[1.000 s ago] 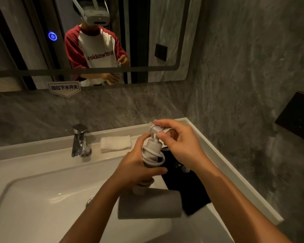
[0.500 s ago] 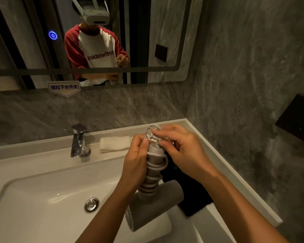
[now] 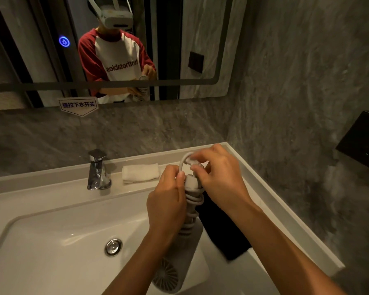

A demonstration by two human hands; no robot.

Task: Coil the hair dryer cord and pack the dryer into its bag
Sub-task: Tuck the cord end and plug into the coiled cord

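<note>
So, quick rundown, labels and all:

Hair dryer (image 3: 179,254): pale grey, held over the right side of the basin with the handle pointing up and away and the barrel hanging low; the round rear grille faces the camera.
Cord (image 3: 193,199): same grey, wrapped in several turns round the handle, with one loose loop sticking up at the top between the two hands.
Left hand (image 3: 167,204): curled round the wrapped handle, thumb and forefinger pinching the base of that loose loop.
Right hand (image 3: 218,177): fingers bent in on the top of the loop and the handle's tip; it's a bit blurred, so exactly what the fingertips pinch I can't tell.
Bag (image 3: 223,233): black, soft, lying flat on the tabletop rim right of the basin, just behind the dryer and partly hidden under the right wrist.
Sink (image 3: 58,237): white, with a chrome drain plug (image 3: 113,246) in the bottom, left of the dryer.
Faucet (image 3: 98,170): chrome, at the back edge.
Folded towel (image 3: 140,172): white, on the back ledge between the faucet and the hands.
Mirror (image 3: 200,39): above, reflecting a person in a red-and-white shirt.
</note>
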